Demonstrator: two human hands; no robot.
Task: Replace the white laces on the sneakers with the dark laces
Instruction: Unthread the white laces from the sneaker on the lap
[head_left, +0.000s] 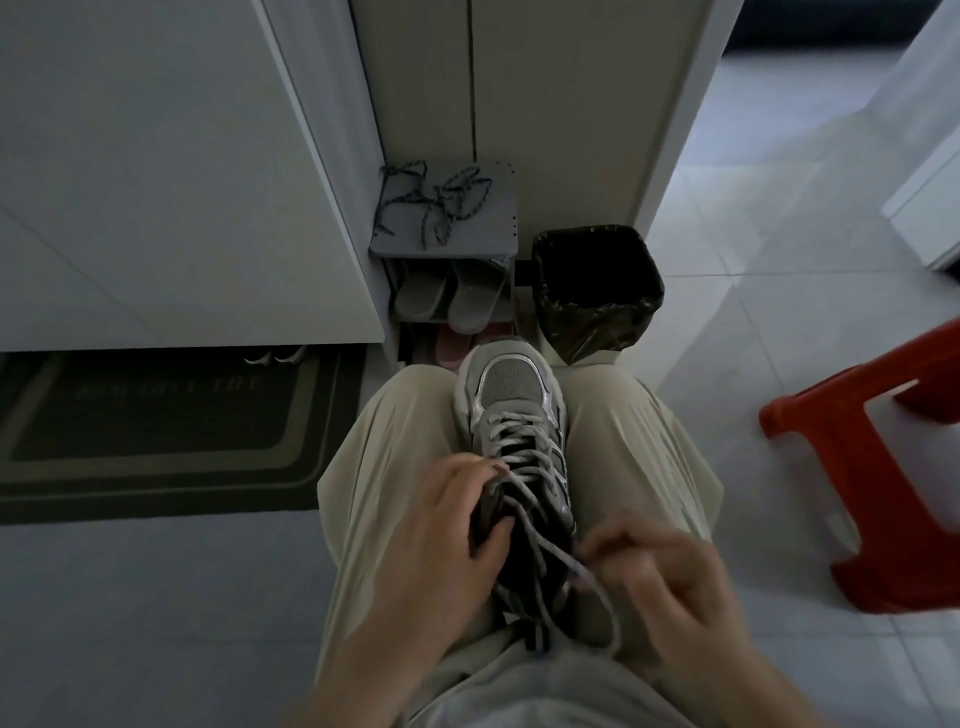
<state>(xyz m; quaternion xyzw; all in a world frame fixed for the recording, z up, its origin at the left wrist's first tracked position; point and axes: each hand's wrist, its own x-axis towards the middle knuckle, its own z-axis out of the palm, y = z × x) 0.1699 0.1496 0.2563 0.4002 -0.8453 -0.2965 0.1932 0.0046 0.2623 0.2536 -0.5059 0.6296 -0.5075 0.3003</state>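
A grey and silver sneaker lies between my knees on my beige trousers, toe pointing away from me. Its white lace runs through the eyelets, and a loose end trails down towards my lap. My left hand grips the sneaker's left side by the collar, thumb on the dark opening. My right hand pinches the loose lace end beside the sneaker's right side. The dark speckled laces lie in a tangle on top of a small grey shoe rack ahead.
Grey slippers sit in the rack. A bin lined with a black bag stands right of it. A red plastic stool is at my right. A dark doormat lies left, under a white cabinet.
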